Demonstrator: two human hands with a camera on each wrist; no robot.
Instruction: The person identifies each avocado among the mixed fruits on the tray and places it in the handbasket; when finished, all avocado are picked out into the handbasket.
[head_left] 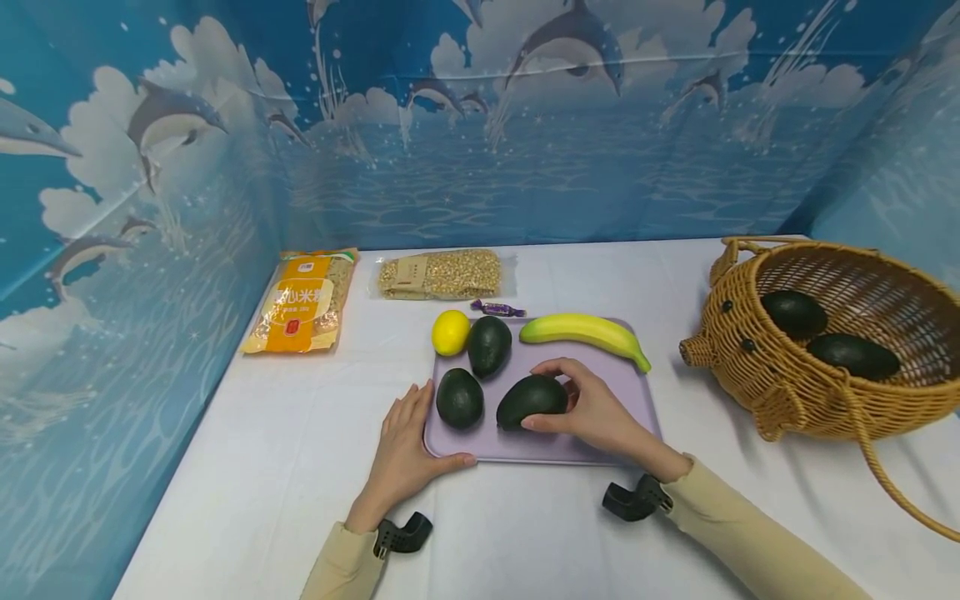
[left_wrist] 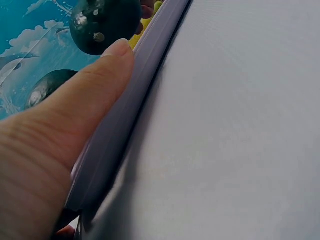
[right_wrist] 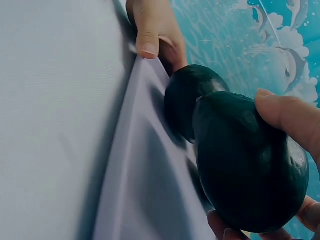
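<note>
The fingers [head_left: 557,365] of the right hand [head_left: 592,412] are curled round a dark avocado [head_left: 528,402] just below the middle of the head frame, over a lilac tray [head_left: 633,387]; whether it touches the tray I cannot tell. Left of centre, the left hand [head_left: 408,450] has its fingers extended and thumb spread, touching the tray's lower-left corner. A second avocado [head_left: 460,398] sits between the hands, a third avocado [head_left: 489,346] above it beside a lemon [head_left: 451,333]. A banana [head_left: 581,330] lies at the tray's upper right. At far right, a wicker basket [head_left: 810,400] holds two more.
</note>
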